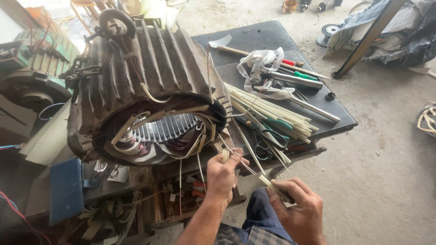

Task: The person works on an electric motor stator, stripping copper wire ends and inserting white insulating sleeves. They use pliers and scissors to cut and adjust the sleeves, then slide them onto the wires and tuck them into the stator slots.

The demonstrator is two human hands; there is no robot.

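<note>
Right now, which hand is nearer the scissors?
Left. The left hand sits just below and left of the scissors, close to their handles. The right hand is lower, near the person's knee, holding a sleeve end.

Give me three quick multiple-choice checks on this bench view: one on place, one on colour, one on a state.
1. Where does the bundle of cream sleeves lie?
A. on the dark table
B. on the floor
C. inside the stator

2. What colour are the scissors' handles?
A. red
B. green
C. yellow

3. What is the right hand doing?
A. resting open
B. gripping a cream sleeve
C. holding the scissors

Answers: 1 A, the bundle rests on the dark table beside the stator. 2 B, green handles show. 3 B, its fingers close on a cream sleeve.
</note>
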